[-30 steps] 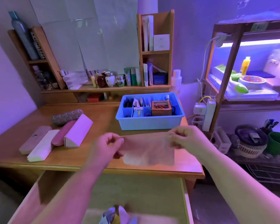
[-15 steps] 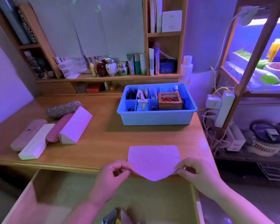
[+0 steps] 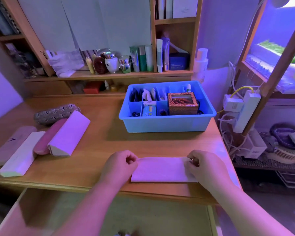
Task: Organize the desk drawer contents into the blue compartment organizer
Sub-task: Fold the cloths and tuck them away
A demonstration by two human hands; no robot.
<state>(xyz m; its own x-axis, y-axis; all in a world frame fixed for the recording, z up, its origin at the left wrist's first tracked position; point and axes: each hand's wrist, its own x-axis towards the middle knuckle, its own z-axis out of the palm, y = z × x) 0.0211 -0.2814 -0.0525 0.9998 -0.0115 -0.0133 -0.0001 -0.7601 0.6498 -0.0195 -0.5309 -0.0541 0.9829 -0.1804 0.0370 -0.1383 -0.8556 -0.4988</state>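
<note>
A thin pale cloth [image 3: 160, 169] lies folded in half on the desk [image 3: 99, 147] near its front edge. My left hand [image 3: 121, 164] pinches the cloth's upper left corner, and my right hand [image 3: 203, 164] pinches its upper right corner. Behind the cloth stands the blue compartment organizer [image 3: 167, 123], holding small items and a patterned box of red beads [image 3: 182, 103]. Below the desk edge the drawer [image 3: 143, 213] stands pulled out, its floor mostly hidden by my forearms.
Several long cases lie at the left: a white triangular case [image 3: 68, 133], a pink case [image 3: 48, 136], a patterned pouch [image 3: 55, 113] and two pale cases [image 3: 15, 150]. Bottles fill the back shelf [image 3: 109, 74]. A power strip [image 3: 245, 113] and cables hang at the right.
The cloth went from held up in the air to lying on the desk, and its near half has been folded over away from me. Both hands moved with its corners.
</note>
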